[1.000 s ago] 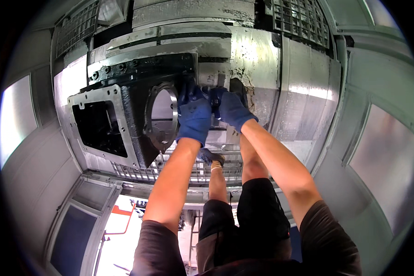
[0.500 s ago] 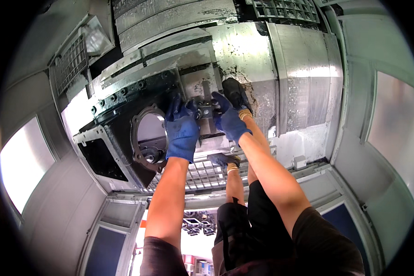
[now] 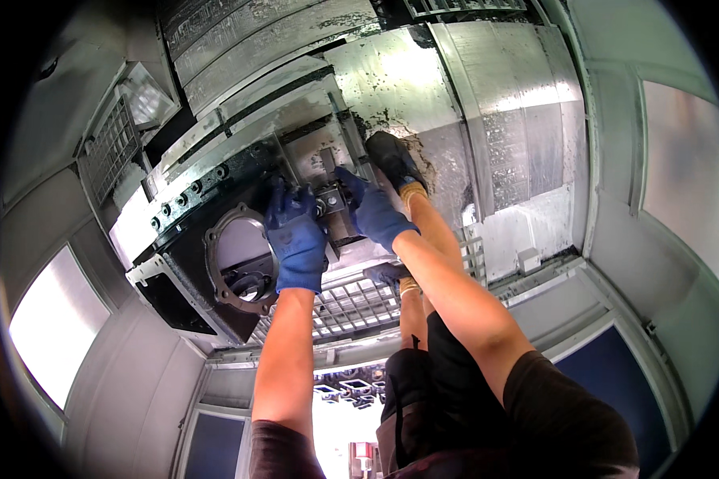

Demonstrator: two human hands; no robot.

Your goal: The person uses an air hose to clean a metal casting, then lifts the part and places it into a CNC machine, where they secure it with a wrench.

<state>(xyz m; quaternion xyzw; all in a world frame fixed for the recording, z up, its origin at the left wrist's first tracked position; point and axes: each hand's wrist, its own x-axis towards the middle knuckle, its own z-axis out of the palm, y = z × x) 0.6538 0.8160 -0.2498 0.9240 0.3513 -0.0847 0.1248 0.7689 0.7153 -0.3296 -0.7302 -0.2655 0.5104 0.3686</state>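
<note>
My left hand (image 3: pixel 297 243), in a blue knitted glove with dark fingers, is closed at the left side of a small metal clamp block (image 3: pixel 332 201), next to a dark casting. My right hand (image 3: pixel 375 215), gloved alike, is at the block's right side, its index finger stretched forward and the others bent. The fingertips are partly hidden, so their exact hold is unclear. A bolt head shows on top of the block. The dark casting (image 3: pixel 185 259) has a round flanged opening (image 3: pixel 209 259) beside my left hand and a row of bolts along its far edge.
My feet in dark shoes (image 3: pixel 391 157) stand on the machine bed, one on a sheet-metal cover (image 3: pixel 447 148), one by a metal grating (image 3: pixel 351 303). Grey enclosure walls (image 3: pixel 128 359) with windows rise on both sides. Ribbed metal covers (image 3: pixel 280 40) lie beyond. A doorway opens behind me.
The view has shifted and turned slightly, so the casting and clamp block appear farther left. Both hands stay at the block, and my right index finger now reaches farther forward along it.
</note>
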